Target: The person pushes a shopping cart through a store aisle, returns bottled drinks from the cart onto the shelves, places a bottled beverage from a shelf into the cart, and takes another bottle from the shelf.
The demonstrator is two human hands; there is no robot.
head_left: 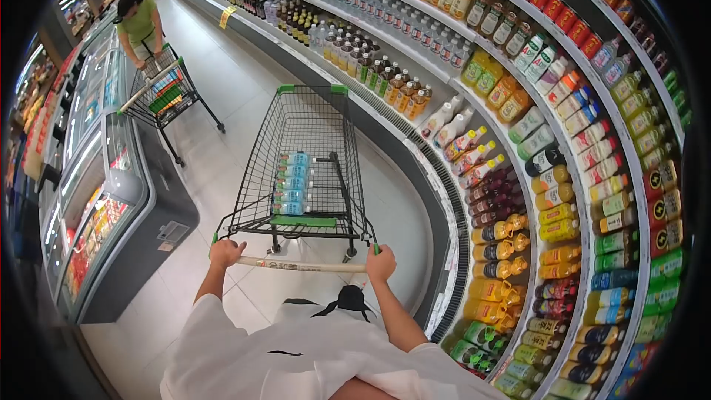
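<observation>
My left hand [227, 252] is closed round the left end of the cart's pale handle [296, 264]. At the right end of that handle, my right hand [381, 262] is wrapped round it, near a green corner piece. The black wire shopping cart [255, 148] stretches ahead of me. Inside its basket, near the handle side, lies a pack of blue-labelled bottles [291, 184]. The rest of the basket's wire floor shows bare mesh.
Shelves of bottled drinks [415, 33] curve along the right, their dark base [437, 215] close to my cart. On the left stands a freezer case [137, 207], with another person [137, 26] behind a second cart [167, 92] beside it. Tiled floor [233, 89] runs ahead.
</observation>
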